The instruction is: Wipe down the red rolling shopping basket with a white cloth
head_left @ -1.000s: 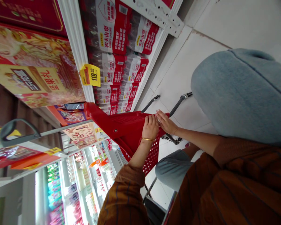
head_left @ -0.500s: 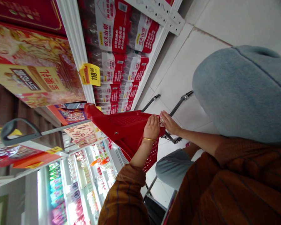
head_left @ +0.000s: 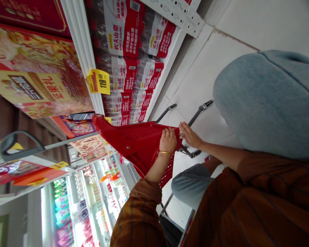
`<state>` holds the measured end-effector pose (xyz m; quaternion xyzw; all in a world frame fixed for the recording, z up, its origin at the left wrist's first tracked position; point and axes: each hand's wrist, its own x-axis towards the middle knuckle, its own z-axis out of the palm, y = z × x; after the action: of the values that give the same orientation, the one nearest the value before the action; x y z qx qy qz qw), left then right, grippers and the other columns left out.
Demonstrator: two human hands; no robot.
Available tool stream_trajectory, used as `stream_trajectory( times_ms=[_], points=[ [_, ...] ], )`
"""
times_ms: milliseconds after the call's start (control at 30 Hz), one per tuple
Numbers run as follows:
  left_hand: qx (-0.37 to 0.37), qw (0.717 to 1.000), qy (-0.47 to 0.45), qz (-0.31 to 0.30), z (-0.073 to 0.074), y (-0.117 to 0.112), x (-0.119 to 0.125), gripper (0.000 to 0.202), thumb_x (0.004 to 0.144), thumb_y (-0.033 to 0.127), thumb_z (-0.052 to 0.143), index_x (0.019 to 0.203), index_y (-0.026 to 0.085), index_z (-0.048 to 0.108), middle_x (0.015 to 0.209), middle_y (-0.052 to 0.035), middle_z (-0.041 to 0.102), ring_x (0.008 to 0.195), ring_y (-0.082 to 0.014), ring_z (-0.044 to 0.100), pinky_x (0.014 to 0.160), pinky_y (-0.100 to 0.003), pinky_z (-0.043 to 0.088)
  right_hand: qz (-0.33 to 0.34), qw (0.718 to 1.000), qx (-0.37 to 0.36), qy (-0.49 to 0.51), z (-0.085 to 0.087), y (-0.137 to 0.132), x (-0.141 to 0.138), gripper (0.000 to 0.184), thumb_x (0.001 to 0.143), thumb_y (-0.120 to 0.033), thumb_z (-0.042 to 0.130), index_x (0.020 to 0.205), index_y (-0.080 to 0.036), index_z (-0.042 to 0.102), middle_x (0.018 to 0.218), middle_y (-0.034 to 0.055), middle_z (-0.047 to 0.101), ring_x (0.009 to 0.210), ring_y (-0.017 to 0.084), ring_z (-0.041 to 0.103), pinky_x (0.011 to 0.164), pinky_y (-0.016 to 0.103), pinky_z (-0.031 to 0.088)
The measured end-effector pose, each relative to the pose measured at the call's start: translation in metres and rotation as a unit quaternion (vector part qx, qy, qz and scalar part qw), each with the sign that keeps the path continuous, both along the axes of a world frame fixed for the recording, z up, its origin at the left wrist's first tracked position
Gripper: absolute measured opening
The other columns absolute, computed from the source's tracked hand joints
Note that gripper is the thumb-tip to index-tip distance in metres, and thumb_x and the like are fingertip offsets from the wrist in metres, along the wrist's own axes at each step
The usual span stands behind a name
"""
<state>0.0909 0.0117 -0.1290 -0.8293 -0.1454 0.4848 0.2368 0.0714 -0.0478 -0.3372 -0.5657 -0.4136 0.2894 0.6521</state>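
Observation:
A red plastic basket [head_left: 141, 140] with perforated sides and grey metal legs is in front of me, turned sideways in this rotated view. My left hand [head_left: 168, 140], with a gold bracelet at the wrist, is closed over its near end, fingers curled. Right beside it, my right hand [head_left: 190, 135] has its fingers pressed together at the basket's edge. A small pale bit shows at those fingertips, too small to name. Whether the right hand touches the basket, I cannot tell.
Shelves hold packs of red-labelled water bottles [head_left: 123, 73] and large gift boxes [head_left: 38, 72], with a yellow price tag [head_left: 100, 81]. A grey handle [head_left: 22, 145] is at the far left. My denim-covered knees [head_left: 267, 103] are at the right, above pale floor tiles [head_left: 193, 79].
Both hands have shifted slightly to the right in the picture. The fingertips of my right hand are a little farther from the left hand. The basket has hardly moved.

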Motion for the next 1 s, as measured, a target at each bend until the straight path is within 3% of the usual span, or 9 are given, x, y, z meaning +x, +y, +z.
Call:
stream_trajectory(
  times_ms=[133, 233, 567, 667, 900, 1000],
  points=[
    [-0.001, 1.0, -0.007, -0.009, 0.0, 0.0, -0.003, 0.048, 0.095, 0.01, 0.026, 0.138, 0.0, 0.045, 0.139, -0.0222, 0.051, 0.125, -0.0302, 0.051, 0.109, -0.045, 0.036, -0.011, 0.999, -0.016, 0.027, -0.007, -0.002, -0.004, 0.053, 0.1, -0.025, 0.028, 0.152, -0.014, 0.019, 0.154, 0.0179, 0.027, 0.148, 0.027, 0.01, 0.116, 0.057, 0.028],
    [-0.003, 1.0, -0.015, -0.015, -0.001, 0.0, -0.004, 0.047, 0.095, 0.01, 0.026, 0.137, 0.0, 0.045, 0.138, -0.0221, 0.052, 0.125, -0.0305, 0.051, 0.109, -0.045, 0.037, -0.019, 0.999, -0.017, 0.038, -0.003, 0.0, -0.007, 0.053, 0.1, -0.024, 0.027, 0.152, -0.016, 0.017, 0.154, 0.0179, 0.028, 0.148, 0.027, 0.01, 0.115, 0.058, 0.029],
    [0.0, 1.0, -0.018, 0.004, 0.005, 0.003, 0.0, 0.047, 0.096, 0.012, 0.028, 0.139, 0.0, 0.042, 0.139, -0.0221, 0.051, 0.128, -0.026, 0.05, 0.111, -0.04, 0.036, -0.011, 0.997, 0.065, 0.034, 0.048, 0.014, 0.001, 0.058, 0.098, -0.015, 0.027, 0.153, -0.019, 0.011, 0.153, 0.0173, 0.03, 0.147, 0.028, 0.013, 0.113, 0.062, 0.031],
    [0.012, 1.0, -0.024, -0.004, 0.018, 0.004, 0.003, 0.047, 0.096, 0.013, 0.028, 0.14, -0.001, 0.041, 0.14, -0.0223, 0.05, 0.129, -0.0264, 0.049, 0.113, -0.041, 0.034, -0.007, 0.996, 0.09, 0.025, 0.059, 0.019, 0.008, 0.057, 0.098, -0.017, 0.026, 0.153, -0.019, 0.009, 0.152, 0.0171, 0.03, 0.146, 0.028, 0.019, 0.112, 0.06, 0.034],
    [0.092, 0.994, -0.051, -0.013, 0.075, 0.009, -0.001, 0.046, 0.097, 0.014, 0.029, 0.139, 0.008, 0.047, 0.141, -0.0189, 0.05, 0.133, -0.0294, 0.045, 0.116, -0.052, 0.027, 0.007, 0.997, 0.078, -0.013, 0.06, 0.022, 0.022, 0.054, 0.1, -0.027, 0.033, 0.151, -0.016, 0.021, 0.143, 0.0181, 0.043, 0.135, 0.029, 0.04, 0.11, 0.054, 0.041],
    [0.085, 0.995, -0.049, -0.024, 0.086, 0.012, -0.006, 0.046, 0.097, 0.015, 0.029, 0.139, 0.012, 0.047, 0.137, -0.017, 0.055, 0.129, -0.0297, 0.049, 0.114, -0.052, 0.03, 0.012, 0.995, 0.097, -0.021, 0.063, 0.023, 0.022, 0.053, 0.1, -0.026, 0.032, 0.151, -0.015, 0.022, 0.139, 0.0187, 0.046, 0.133, 0.029, 0.041, 0.109, 0.054, 0.042]
  ],
)
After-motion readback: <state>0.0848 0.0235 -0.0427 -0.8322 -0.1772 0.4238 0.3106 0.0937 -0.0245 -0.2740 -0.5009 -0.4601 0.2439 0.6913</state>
